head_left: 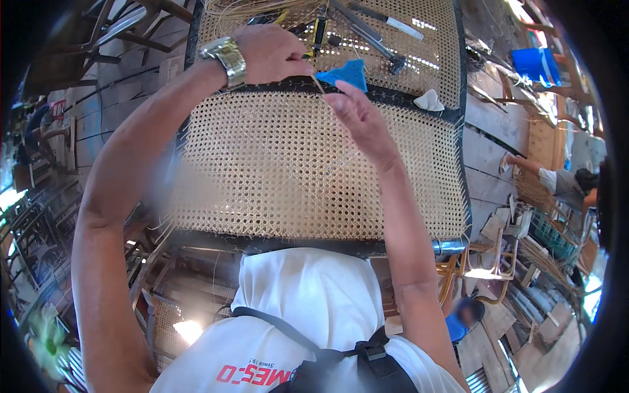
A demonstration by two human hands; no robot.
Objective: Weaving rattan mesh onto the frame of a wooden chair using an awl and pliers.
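A thin cane strand [318, 83] stretches between my two hands, above the dark bar that crosses the woven cane panel [295, 164]. My left hand [272, 56], with a metal watch on the wrist, pinches its upper end; the fingertips are closed together. At the lower end, my right hand [363, 124] has the strand at its thumb, with the index finger bent close by; the exact contact is hard to make out. Just beyond the right fingertips lies a blue cloth [344, 74] on the bar.
A hammer [377, 42], a white-handled tool [404, 27] and a yellow-black tool [320, 31] lie on the far panel. Loose cane strands [242, 10] are piled there. A crumpled white piece [429, 101] rests at right. A blue bucket [535, 66] and other people are farther right.
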